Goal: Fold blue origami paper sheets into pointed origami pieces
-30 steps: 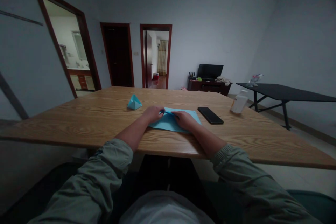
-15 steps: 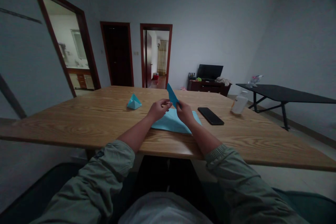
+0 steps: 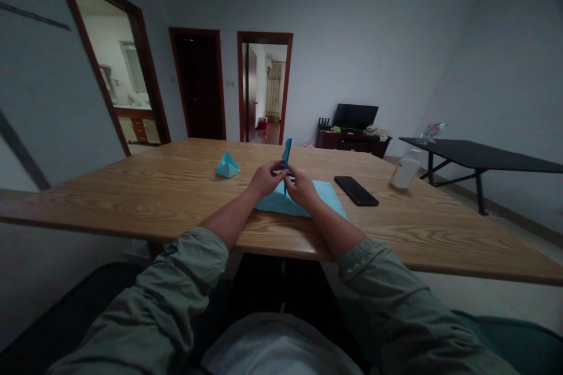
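Between my two hands stands a folded piece of blue paper [image 3: 287, 151], seen nearly edge-on and held upright. My left hand [image 3: 266, 179] pinches it from the left side. From the right, my right hand [image 3: 301, 186] grips it too, and the fingertips of both hands meet near its lower part. Under the hands a light blue paper sheet [image 3: 325, 194] lies flat near the table's front edge. A small light blue folded paper pyramid [image 3: 227, 166] sits on the table beyond my left hand.
On the wooden table [image 3: 153, 187], a black phone [image 3: 356, 190] lies right of the sheet, with a translucent plastic bottle [image 3: 406, 170] farther right. A black table [image 3: 475, 155] stands beyond. At the back wall, a television [image 3: 355, 116] rests on a dark cabinet.
The folded blue paper has turned from showing a slanted face to nearly edge-on. My left hand has closed onto it, and both hands have come together. The view has shifted slightly.
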`<state>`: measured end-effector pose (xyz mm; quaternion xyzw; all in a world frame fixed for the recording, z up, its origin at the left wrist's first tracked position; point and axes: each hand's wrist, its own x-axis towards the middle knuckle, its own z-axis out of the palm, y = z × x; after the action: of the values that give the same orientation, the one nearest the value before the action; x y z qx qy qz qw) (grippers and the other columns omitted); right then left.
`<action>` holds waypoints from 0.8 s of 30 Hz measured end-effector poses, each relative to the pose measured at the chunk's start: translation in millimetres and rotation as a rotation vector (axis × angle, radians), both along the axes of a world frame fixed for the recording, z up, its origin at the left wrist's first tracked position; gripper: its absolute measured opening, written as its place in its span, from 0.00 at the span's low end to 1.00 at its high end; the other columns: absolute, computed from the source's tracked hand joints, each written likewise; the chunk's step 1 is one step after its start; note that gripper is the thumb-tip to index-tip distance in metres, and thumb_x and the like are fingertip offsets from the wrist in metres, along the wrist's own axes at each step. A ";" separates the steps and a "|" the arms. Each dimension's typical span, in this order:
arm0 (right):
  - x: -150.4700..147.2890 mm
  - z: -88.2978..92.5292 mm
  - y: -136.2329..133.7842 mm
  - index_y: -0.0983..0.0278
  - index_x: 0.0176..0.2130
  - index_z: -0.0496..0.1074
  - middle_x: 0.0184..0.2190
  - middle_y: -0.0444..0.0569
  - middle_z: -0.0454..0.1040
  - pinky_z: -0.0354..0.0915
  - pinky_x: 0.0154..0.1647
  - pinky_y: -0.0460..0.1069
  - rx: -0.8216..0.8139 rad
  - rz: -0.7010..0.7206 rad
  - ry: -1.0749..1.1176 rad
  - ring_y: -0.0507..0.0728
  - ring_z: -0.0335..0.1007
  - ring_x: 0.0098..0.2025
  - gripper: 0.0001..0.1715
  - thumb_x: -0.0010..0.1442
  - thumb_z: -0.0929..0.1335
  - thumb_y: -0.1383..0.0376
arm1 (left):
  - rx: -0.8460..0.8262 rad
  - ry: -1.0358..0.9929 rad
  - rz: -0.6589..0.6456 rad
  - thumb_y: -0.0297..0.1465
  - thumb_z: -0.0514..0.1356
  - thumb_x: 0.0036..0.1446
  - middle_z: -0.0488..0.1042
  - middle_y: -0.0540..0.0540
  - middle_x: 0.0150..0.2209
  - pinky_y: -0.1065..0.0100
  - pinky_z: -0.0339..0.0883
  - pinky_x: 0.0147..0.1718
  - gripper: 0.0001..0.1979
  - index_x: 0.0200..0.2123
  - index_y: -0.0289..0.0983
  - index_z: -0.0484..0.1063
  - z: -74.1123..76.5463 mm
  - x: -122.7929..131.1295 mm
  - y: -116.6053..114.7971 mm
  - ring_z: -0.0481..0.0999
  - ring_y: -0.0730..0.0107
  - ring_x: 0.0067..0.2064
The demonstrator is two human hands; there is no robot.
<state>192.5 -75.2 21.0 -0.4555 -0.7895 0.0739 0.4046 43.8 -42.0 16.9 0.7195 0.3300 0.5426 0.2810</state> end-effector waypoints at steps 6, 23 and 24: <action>-0.9 -5.0 3.5 0.59 0.63 0.60 0.53 0.53 0.73 0.72 0.46 0.53 0.039 0.062 0.146 0.58 0.75 0.48 0.28 0.65 0.63 0.62 | 0.072 0.048 0.008 0.30 0.59 0.57 0.77 0.39 0.48 0.67 0.75 0.43 0.19 0.52 0.33 0.71 2.4 -2.3 -4.4 0.79 0.65 0.45; -3.8 -10.3 11.5 0.62 0.64 0.55 0.52 0.55 0.72 0.70 0.44 0.52 0.120 -0.043 0.127 0.56 0.74 0.39 0.33 0.61 0.62 0.66 | 0.167 0.352 0.362 0.29 0.57 0.58 0.77 0.47 0.38 0.68 0.69 0.39 0.18 0.53 0.40 0.64 10.9 6.9 -23.0 0.77 0.68 0.37; -2.5 -8.3 10.3 0.63 0.63 0.57 0.50 0.55 0.73 0.70 0.44 0.53 0.119 -0.101 0.106 0.58 0.74 0.39 0.31 0.62 0.62 0.65 | 0.182 0.382 0.388 0.30 0.56 0.58 0.77 0.47 0.38 0.68 0.68 0.40 0.18 0.53 0.40 0.64 11.6 7.5 -24.4 0.77 0.67 0.38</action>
<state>190.0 -64.9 12.7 -0.4654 -0.7461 0.0304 0.4753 51.3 -66.4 28.6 0.7542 0.4585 0.4684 0.0392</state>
